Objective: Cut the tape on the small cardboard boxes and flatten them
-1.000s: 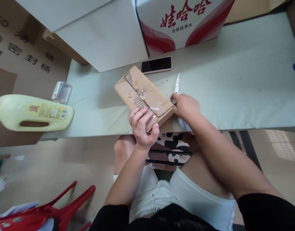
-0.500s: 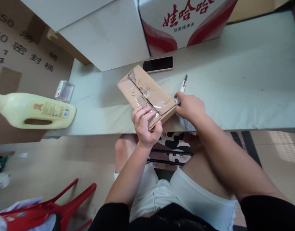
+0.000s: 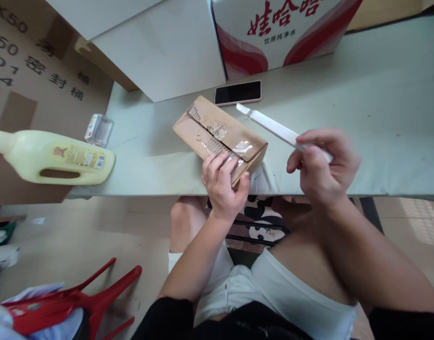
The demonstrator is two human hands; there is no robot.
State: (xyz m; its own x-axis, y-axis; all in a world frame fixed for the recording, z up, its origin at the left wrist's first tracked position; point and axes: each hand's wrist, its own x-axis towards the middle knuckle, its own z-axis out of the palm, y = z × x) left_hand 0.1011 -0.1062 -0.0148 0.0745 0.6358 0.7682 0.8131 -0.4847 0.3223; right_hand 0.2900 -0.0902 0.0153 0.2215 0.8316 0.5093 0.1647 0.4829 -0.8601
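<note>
A small brown cardboard box [image 3: 217, 132] with torn clear tape along its top seam lies on the pale table [image 3: 362, 94] near the front edge. My left hand [image 3: 224, 184] grips the box's near corner, fingers curled over the top. My right hand [image 3: 321, 165] is raised to the right of the box and closed on a white utility knife [image 3: 270, 123]. The knife's blade end points up-left, above the box's far right side.
A black phone [image 3: 238, 92] lies just behind the box. A red-and-white printed carton [image 3: 284, 33] and a white box [image 3: 156, 52] stand at the back. A yellow jug [image 3: 57, 163] and a small clear case [image 3: 99, 130] sit at the left. A red chair [image 3: 79, 302] stands on the floor.
My right hand lifted the knife off the table beside the box and drew it back to the right, blade now pointing up-left. The left hand kept its grip on the box.
</note>
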